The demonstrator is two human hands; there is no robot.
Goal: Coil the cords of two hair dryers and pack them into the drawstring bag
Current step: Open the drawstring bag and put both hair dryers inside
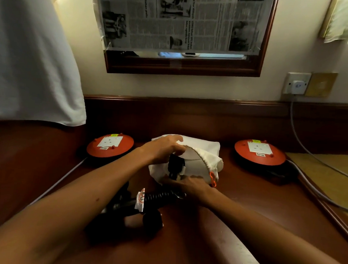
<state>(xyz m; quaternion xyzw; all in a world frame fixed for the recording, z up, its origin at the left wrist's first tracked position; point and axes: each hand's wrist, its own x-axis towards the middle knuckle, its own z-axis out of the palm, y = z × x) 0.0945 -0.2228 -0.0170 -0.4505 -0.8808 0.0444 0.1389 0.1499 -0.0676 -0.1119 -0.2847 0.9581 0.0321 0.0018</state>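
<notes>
A white drawstring bag [204,154] lies on the dark wooden table [246,207] with its mouth facing me. My left hand [164,149] grips the upper rim of the mouth and holds it up. My right hand [188,184] pinches the lower rim near the orange cord end [212,178]. Inside the opening a black hair dryer [175,166] shows partly. A second black hair dryer [131,213] with a coiled black cord [161,196] and a white tag [140,199] lies on the table in front of the bag, between my forearms.
Two red round socket reels stand on the table, one at the left [110,145] and one at the right [259,152]. A grey cable [310,154] runs from a wall plug [297,84] down the right side. White cloth [30,62] hangs at upper left.
</notes>
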